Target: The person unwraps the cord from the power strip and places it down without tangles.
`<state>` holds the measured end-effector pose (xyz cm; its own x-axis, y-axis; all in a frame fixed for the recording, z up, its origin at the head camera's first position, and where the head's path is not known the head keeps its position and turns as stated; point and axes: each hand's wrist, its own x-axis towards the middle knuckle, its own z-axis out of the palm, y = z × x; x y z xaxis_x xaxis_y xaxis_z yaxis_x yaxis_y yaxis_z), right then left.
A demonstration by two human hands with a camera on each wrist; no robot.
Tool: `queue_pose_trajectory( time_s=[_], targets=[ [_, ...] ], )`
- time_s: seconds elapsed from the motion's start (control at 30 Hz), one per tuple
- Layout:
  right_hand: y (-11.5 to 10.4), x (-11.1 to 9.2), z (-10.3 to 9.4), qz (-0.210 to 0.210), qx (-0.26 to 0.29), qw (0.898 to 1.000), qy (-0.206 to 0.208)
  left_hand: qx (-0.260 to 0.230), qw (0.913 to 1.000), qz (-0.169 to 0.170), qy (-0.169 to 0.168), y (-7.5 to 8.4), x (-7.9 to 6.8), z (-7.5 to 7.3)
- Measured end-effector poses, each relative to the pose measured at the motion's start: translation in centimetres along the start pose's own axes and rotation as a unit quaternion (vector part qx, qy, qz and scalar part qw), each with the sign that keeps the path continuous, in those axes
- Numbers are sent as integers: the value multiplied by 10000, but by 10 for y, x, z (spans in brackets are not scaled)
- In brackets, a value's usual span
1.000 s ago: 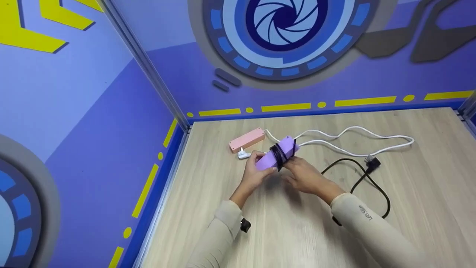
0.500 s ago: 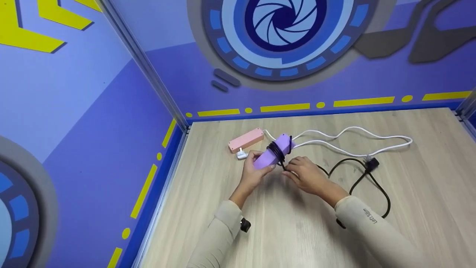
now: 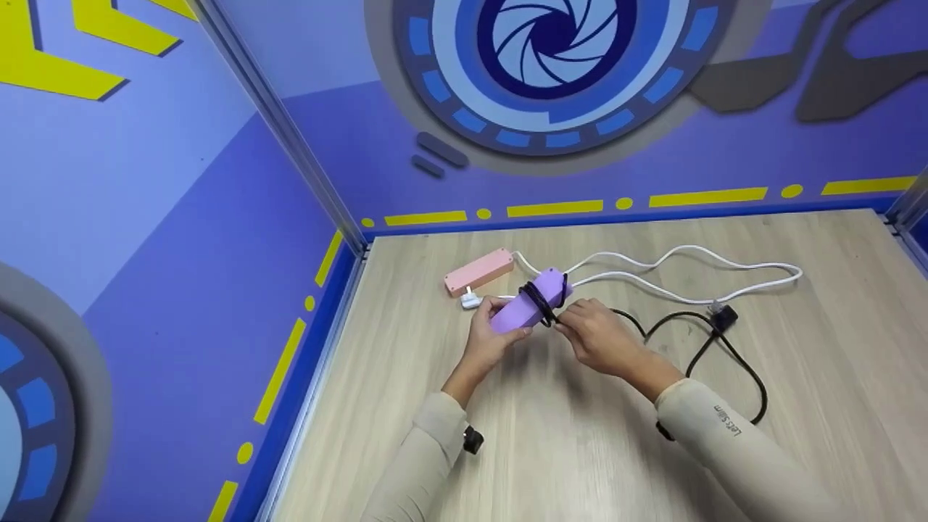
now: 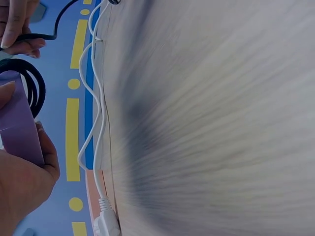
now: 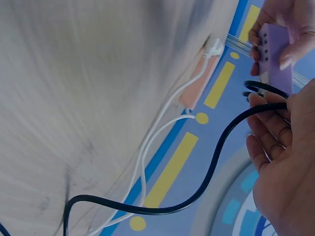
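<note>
In the head view, my left hand (image 3: 490, 336) grips the lower left end of a purple power strip (image 3: 513, 313), holding it tilted above the table. Several turns of black cord (image 3: 536, 301) wrap the strip's middle, and another loop crosses near its far end. Close to its right side, my right hand (image 3: 600, 335) pinches the black cord between thumb and fingers. From that hand the loose cord (image 5: 216, 160) sags in the right wrist view. It runs across the table to a black plug (image 3: 723, 319). The strip's sockets show only in the right wrist view.
A pink power strip (image 3: 478, 271) lies at the back left of the wooden table (image 3: 406, 406). Its white cord (image 3: 689, 249) stretches right in a long loop, and its white plug (image 3: 470, 299) lies in front of it. Printed panels (image 3: 319, 145) wall the left and back.
My right hand has come out from behind the purple strip to its right side, drawing the black cord with it. The strip has shifted slightly left; the pink strip stays put.
</note>
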<state>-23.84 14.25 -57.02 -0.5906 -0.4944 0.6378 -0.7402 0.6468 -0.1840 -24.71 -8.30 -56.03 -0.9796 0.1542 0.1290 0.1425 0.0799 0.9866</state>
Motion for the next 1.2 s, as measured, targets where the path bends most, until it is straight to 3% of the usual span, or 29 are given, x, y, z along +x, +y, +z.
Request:
queue_pose_trajectory(
  time_s=[0.4,0.63,0.77,1.03,1.2],
  targets=[
    [5,15,-20,757,-136,9966,288,104,9998,75,-146,-3,0,-3],
    [16,14,-25,1403,-264,9892,321,120,9999,17,42,-33,9,-10],
    [25,7,-27,1662,-204,9856,249,65,9996,-37,258,-39,11,-14],
    [44,-23,-27,1902,-206,9795,-624,31,9978,-206,633,-35,10,-21],
    [54,-43,-26,2127,-74,9690,-1257,17,9974,-166,708,-37,10,-26]
  ],
)
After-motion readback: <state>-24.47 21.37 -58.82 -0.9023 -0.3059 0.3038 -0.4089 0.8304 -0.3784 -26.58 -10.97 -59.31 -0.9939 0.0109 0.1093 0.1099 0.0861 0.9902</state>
